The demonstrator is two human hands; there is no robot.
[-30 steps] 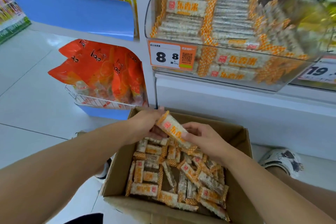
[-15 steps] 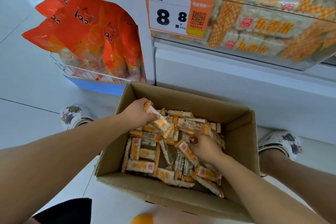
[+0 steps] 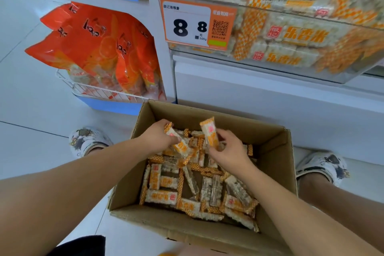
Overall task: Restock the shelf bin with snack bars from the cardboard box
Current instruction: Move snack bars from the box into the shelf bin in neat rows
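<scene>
- Your left hand [image 3: 156,137] is inside the cardboard box [image 3: 276,158] near its far-left corner, fingers curled around one snack bar [image 3: 178,143] that slants down and to the right out of your grip.
- Your right hand [image 3: 229,150] is just to the right of the left one, also over the box, pinching a second snack bar [image 3: 210,133] by its lower end so that it stands nearly upright above your fingers.
- The two held bars are close together but not touching; the gap between your hands is small.
- Below and toward you from both hands, loose snack bars [image 3: 166,196] lie in a jumble across the box bottom, pointing every which way, in white wrappers with orange checked ends.
- The box sits on the floor [image 3: 31,93], open at the top, with your wrists crossing its left and near-right sides.
- Up and beyond your right hand is the clear shelf bin [image 3: 340,78], already holding stacked bars of the same kind.
- A price tag [image 3: 198,24] reading 8 8 is fixed to the bin's front left, above your left hand.
- Far left of your left hand, orange snack bags [image 3: 99,48] stand in a white wire basket [image 3: 97,92].
- Your shoes show either side of the box: one [image 3: 87,141] left of your left forearm, the other [image 3: 324,167] right of your right forearm.
</scene>
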